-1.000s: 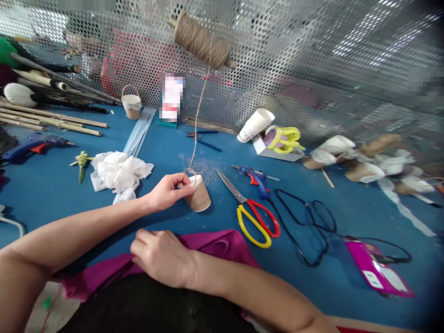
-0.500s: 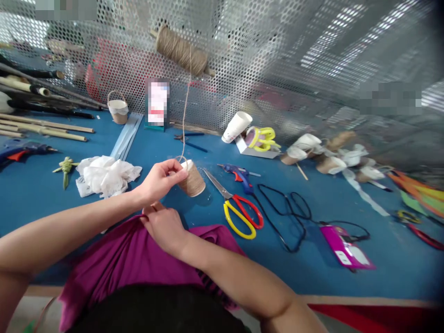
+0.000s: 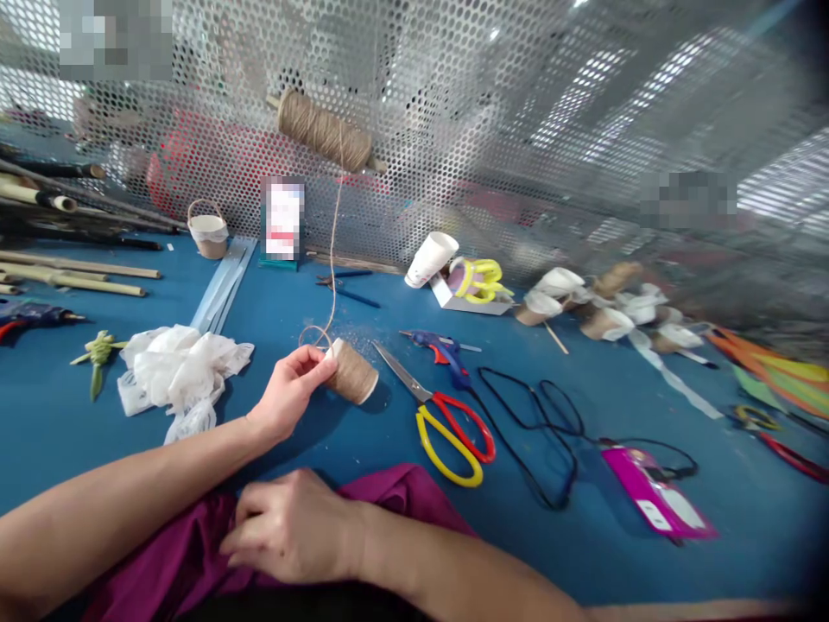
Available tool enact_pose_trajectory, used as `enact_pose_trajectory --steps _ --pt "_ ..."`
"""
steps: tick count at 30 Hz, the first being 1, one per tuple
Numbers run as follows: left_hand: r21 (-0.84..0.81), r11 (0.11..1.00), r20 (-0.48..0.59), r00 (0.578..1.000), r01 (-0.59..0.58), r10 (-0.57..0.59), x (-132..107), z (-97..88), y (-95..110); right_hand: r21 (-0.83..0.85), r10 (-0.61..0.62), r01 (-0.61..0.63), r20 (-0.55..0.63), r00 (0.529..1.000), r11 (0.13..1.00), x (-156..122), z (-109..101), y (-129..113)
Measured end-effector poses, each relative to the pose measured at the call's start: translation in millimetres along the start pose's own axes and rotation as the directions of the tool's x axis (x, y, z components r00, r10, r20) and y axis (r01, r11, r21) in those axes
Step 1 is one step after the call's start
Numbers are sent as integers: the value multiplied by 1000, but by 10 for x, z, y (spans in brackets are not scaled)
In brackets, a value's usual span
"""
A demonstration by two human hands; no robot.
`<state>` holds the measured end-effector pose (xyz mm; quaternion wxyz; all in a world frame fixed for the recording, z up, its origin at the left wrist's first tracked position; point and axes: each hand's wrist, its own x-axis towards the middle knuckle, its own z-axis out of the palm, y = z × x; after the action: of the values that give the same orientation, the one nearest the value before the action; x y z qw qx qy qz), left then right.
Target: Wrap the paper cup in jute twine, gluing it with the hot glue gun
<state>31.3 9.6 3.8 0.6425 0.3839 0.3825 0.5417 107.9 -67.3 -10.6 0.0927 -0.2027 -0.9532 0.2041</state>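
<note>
My left hand (image 3: pixel 294 386) pinches the rim of a small paper cup (image 3: pixel 351 373) wrapped in brown twine. The cup lies tipped on its side, its base toward the right. A strand of twine (image 3: pixel 334 250) runs from the cup up to a spool (image 3: pixel 324 131) on the perforated metal screen. Lower down, my right hand (image 3: pixel 291 527) is closed with curled fingers on purple cloth (image 3: pixel 401 492) in front of my body; its fingertips are partly hidden. Scissors (image 3: pixel 424 402) with red and yellow handles lie right of the cup.
Beyond the scissors lies a blue glue gun (image 3: pixel 444 352) with its black cord (image 3: pixel 544 423) looping toward a magenta pack (image 3: pixel 657 492). White lace (image 3: pixel 181 371) is heaped at left. Pliers (image 3: pixel 350 289), a finished small basket (image 3: pixel 208 235) and a phone (image 3: pixel 283 220) stand or lie farther back.
My right hand has come down toward my body, still at the purple cloth. The left hand and twine-wrapped cup sit lower in view, with the cup tipped more sideways. The whole view has shifted.
</note>
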Motion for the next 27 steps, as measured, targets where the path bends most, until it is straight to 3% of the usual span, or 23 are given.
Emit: enact_pose_trajectory --steps 8,10,12,15,18,20,21,22,23,25,26,27 --pt "43 999 38 999 4 -6 -33 8 -49 290 -144 75 225 964 954 52 -208 -81" --pt "66 998 46 999 -2 -1 -53 7 -69 252 -45 -11 217 975 968 38 -301 -51" --pt "89 996 53 998 -24 20 -63 0 -89 130 158 -186 199 967 974 -61 -412 -18" --pt "131 991 78 997 -19 9 -50 -15 -122 -25 439 -446 237 867 895 -380 -573 -15" --pt "137 990 80 997 -33 22 -18 -29 -158 52 468 -520 366 804 853 -775 -713 -27" --pt "143 989 91 995 -43 31 3 -35 -181 179 521 -616 387 761 767 -985 -838 45" --pt "149 988 97 995 -46 32 13 -39 -191 238 618 -688 308 723 686 -1063 -918 127" --pt "157 987 102 994 -47 31 22 -42 -199 264 748 -761 169 642 593 -1123 -1006 242" --pt "166 985 107 994 -45 28 30 -45 -205 252 864 -832 -33 502 494 -1167 -1098 388" --pt "182 983 112 994 -37 17 44 -54 -211 221 906 -892 -253 339 395 -1221 -1256 745" --pt "188 982 115 993 -29 8 48 -59 -211 211 908 -910 -309 284 357 -1237 -1307 934" --pt "191 981 117 993 -20 -3 51 -64 -209 206 906 -918 -334 260 339 -1249 -1333 1115"
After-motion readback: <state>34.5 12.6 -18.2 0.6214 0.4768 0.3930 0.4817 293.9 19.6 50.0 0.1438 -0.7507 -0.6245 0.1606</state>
